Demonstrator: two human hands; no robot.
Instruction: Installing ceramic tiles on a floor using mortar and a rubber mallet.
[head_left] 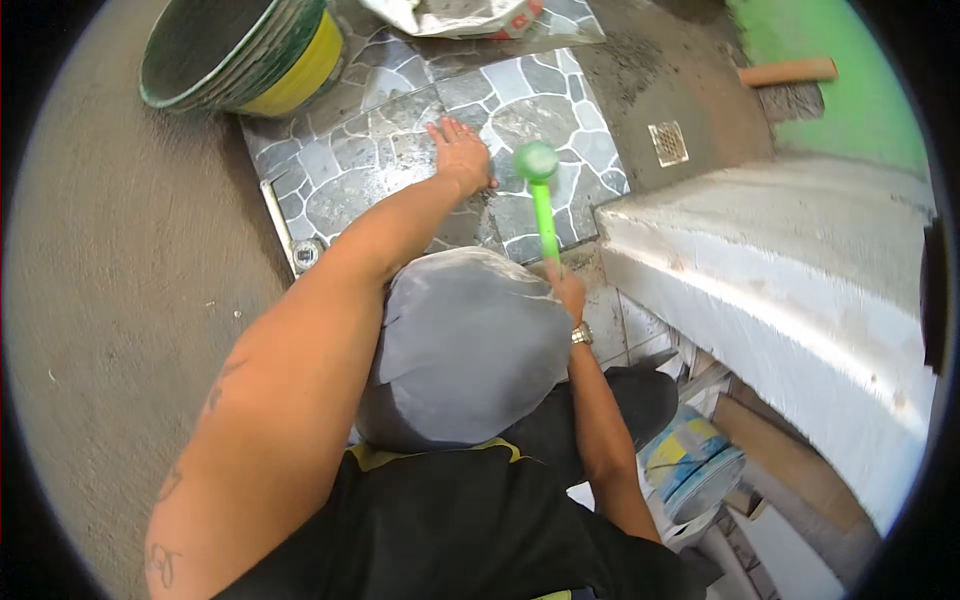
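My left hand (460, 155) lies flat on the stone-patterned floor tiles (540, 100), fingers stretched out, near the joint between two of them. The tiles are grey with white lines, and wet smears show on the left one. My right hand (567, 288), with a metal watch on its wrist, is closed round the bright green handle of a mallet (543, 215). Slightly blurred, the mallet's pale green head is over the right tile, to the right of my left hand; whether it touches the tile I cannot tell. A grey cloth-covered rounded shape (475, 345) sits between my arms.
Upper left stands a green-and-yellow bucket (300, 70); a white sack (455, 18) lies beyond the tiles. A pale rod with a round end (305, 255) borders their left edge. A square drain grate (668, 144), whitish ledge (760, 270) and paint-stained bucket (695, 465) are right.
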